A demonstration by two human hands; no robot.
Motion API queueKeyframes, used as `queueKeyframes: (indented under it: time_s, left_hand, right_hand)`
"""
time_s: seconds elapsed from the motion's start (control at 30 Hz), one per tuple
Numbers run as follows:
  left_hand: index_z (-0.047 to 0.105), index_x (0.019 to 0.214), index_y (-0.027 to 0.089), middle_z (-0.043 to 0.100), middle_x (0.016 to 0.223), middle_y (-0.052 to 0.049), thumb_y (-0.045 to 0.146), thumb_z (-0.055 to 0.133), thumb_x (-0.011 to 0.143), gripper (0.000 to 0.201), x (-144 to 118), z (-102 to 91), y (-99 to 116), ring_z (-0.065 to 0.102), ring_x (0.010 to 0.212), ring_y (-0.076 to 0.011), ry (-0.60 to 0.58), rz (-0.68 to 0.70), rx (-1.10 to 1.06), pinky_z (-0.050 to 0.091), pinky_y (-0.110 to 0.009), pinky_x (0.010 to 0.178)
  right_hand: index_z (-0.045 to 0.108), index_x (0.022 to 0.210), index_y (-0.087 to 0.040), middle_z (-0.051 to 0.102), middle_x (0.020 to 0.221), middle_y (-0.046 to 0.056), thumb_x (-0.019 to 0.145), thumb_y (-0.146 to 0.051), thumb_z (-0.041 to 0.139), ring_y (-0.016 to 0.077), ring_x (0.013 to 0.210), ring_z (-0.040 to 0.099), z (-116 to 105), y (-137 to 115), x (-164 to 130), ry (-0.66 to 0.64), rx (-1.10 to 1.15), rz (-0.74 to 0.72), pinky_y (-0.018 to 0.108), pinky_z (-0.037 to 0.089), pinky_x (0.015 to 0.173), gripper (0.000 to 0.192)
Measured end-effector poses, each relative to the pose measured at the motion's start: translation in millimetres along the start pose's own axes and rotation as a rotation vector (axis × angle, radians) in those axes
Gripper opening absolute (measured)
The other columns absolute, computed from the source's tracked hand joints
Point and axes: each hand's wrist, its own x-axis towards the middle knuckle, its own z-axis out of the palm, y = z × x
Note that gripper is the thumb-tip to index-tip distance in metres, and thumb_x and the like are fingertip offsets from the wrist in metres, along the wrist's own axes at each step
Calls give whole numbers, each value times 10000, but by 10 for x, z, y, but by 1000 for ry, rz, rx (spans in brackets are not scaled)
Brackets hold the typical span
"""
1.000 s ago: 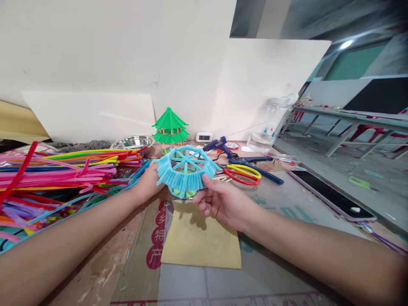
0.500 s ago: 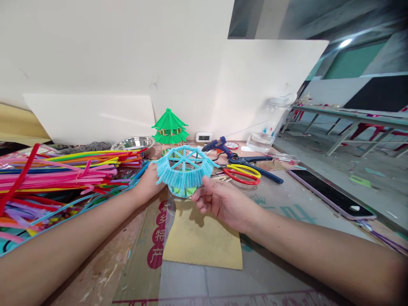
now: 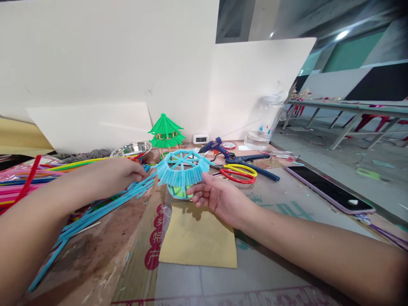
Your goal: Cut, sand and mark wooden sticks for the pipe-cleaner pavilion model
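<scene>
- Two bare hands at work over a cluttered, scuffed wooden tabletop (image 3: 95, 259); notes run left to right.
- Far left: heap of mixed-colour pipe cleaners (image 3: 19, 187), pink, yellow and red strands, partly hidden behind the left forearm.
- Left hand (image 3: 119, 174) reaches across that heap, fingers curled down onto a bundle of long light-blue pipe cleaners (image 3: 95, 212); the bundle fans out toward the near left edge. Whether the fingers are truly pinching the strands cannot be told.
- Behind the hand: shallow steel bowl (image 3: 132, 148), then a small green pipe-cleaner pagoda (image 3: 166, 131) standing upright near the white back board (image 3: 127, 63).
- Centre: light-blue pipe-cleaner roof with spoked frame and fringed rim (image 3: 182, 170), sitting just above a tan paper sheet (image 3: 197, 238), over something green that is partly hidden.
- Right hand (image 3: 216, 197) holds the roof's right rim: thumb on the fringe, fingers loosely curled below it.
- Right of the roof: blue glue gun (image 3: 216, 146), red-and-yellow handled scissors (image 3: 239, 173), blue-handled pliers (image 3: 255, 163).
- Back: small white digital clock (image 3: 200, 138), clear plastic jar (image 3: 266, 123).
- Far right: dark smartphone (image 3: 328, 189) lying flat.
</scene>
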Motion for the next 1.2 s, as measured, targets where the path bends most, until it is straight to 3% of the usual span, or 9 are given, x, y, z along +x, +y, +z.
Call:
queueKeyframes:
  time_s: [0.07, 0.1, 0.17, 0.27, 0.4, 0.63, 1.2]
  left_hand:
    - [749, 729, 263, 687, 618, 12, 502, 662, 775, 259, 12, -46, 247, 582, 513, -203, -93, 90, 238, 417, -315, 554]
    - [752, 785, 263, 702, 690, -5, 533, 569, 841, 331, 42, -15, 383, 605, 592, -225, -77, 131, 289, 427, -333, 601]
    - [746, 875, 254, 706, 839, -26, 531, 488, 882, 378, 130, 128, 632, 633, 787, -263, -57, 209, 315, 454, -368, 720]
    - [753, 838, 229, 684, 889, -53, 521, 505, 878, 386, 263, 393, 831, 614, 916, -287, -92, 280, 343, 448, -387, 796]
    - [785, 815, 236, 632, 868, -69, 512, 504, 891, 401, 314, 566, 769, 584, 855, -265, -112, 323, 385, 430, -384, 768]
    - [751, 718, 232, 567, 766, -42, 551, 426, 940, 507, 257, 612, 596, 520, 796, -217, -130, 429, 357, 364, -357, 738]
    - [748, 749, 201, 556, 750, -24, 435, 531, 945, 375, 225, 597, 662, 496, 766, -182, -168, 435, 354, 312, -318, 693]
  right_hand:
    - [692, 791, -108, 757, 846, 127, 1013, -387, 435, 139, 655, 678, 11, -28, 5, -2, 6, 20, 228, 519, 605, 439]
    - [701, 822, -99, 757, 869, 144, 1028, -403, 383, 146, 671, 685, 15, -37, 9, -10, 9, 30, 234, 522, 619, 486]
    - [709, 897, -93, 757, 899, 163, 1039, -436, 321, 160, 705, 697, 15, -39, 17, -43, 13, 40, 248, 530, 656, 537]
    - [702, 977, -107, 755, 936, 164, 1035, -467, 311, 173, 759, 706, -4, -13, 19, -99, 7, 32, 263, 534, 708, 535]
    - [708, 983, -107, 748, 984, 162, 1022, -500, 338, 186, 804, 706, -42, 19, 19, -114, -3, 43, 275, 535, 724, 541]
    - [700, 977, -132, 752, 919, 146, 1026, -477, 341, 178, 763, 703, -58, 23, 29, -126, -2, 52, 260, 527, 690, 501]
    - [732, 864, -68, 757, 806, 152, 1042, -459, 279, 154, 620, 701, -22, 11, -3, -38, -2, 120, 229, 542, 599, 624]
